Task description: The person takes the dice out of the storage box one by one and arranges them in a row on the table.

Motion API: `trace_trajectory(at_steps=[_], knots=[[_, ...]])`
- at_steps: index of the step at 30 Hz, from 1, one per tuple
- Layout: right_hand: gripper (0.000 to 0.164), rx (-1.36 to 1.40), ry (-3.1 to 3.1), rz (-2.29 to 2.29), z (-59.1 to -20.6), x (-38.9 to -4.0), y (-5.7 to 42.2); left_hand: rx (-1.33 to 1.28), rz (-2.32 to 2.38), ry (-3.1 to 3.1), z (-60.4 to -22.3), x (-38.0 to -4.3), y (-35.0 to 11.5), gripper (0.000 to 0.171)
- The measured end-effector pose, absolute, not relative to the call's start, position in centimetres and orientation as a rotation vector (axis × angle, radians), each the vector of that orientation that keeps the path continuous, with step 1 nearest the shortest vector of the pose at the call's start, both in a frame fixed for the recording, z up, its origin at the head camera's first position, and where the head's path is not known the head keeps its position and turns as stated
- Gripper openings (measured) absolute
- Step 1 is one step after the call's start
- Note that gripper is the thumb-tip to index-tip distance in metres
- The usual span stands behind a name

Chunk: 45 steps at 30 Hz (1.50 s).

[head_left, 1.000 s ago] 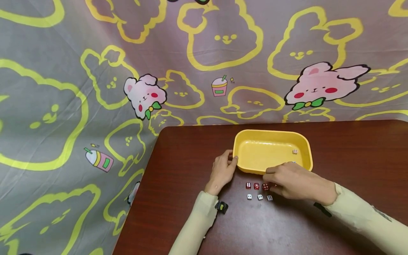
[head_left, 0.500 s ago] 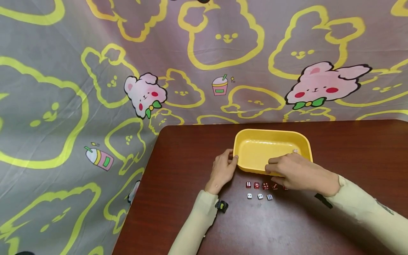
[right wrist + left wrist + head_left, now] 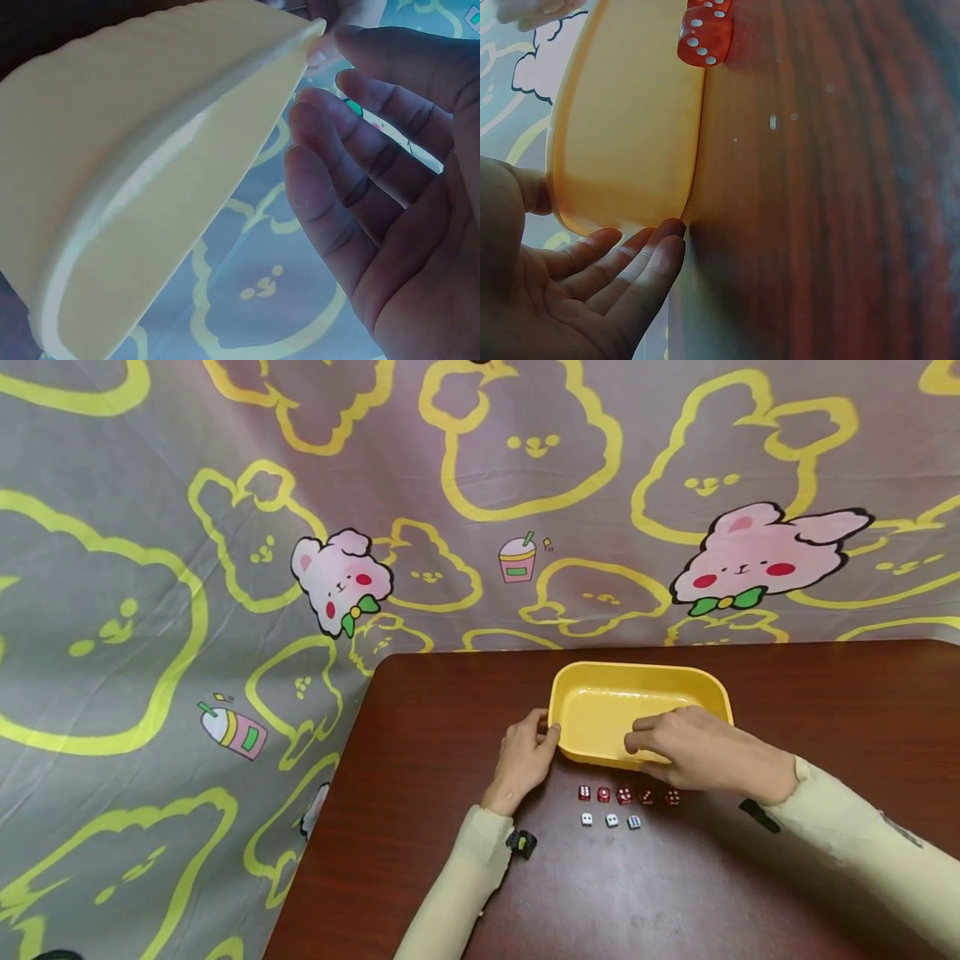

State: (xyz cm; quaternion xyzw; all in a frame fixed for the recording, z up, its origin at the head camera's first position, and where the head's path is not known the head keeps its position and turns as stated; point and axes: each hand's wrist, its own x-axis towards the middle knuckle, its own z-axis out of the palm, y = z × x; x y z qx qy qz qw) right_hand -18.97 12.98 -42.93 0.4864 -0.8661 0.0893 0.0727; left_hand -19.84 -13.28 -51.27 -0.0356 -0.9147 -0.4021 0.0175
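Note:
My left hand [image 3: 521, 760] rests against the left end of the yellow plastic box [image 3: 637, 670]. Its nearly straight fingertips [image 3: 667, 244] touch the outside wall in the left wrist view, with the thumb near the rim. Over the box's near right side hovers my right hand [image 3: 693, 750]; the right wrist view shows its fingers [image 3: 311, 187] loosely bent, nothing visible between them and the thumb. In front of the box lie several red dice [image 3: 624, 796] in a row. Three white dice [image 3: 612, 820] form a second row nearer me. The box's right inside is hidden by the hand.
The box and dice stand on a dark reddish-brown table [image 3: 435, 718]. A patterned cloth [image 3: 450, 485] hangs behind it and along its left side. Close to my left wrist is a small black device [image 3: 522, 843].
My right hand has risen from the right end of the red row to above the box, uncovering the last red dice. It now hides a white die inside the box. The left hand stays put.

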Motion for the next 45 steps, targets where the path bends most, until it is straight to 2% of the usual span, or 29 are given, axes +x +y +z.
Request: trace_trajectory(at_steps=[45], knots=[[0.028,1.247,-2.912,0.080,-40.3,-23.9,13.7,-0.123,-1.275,-2.833,-51.3,-19.9,-13.3,0.039]])
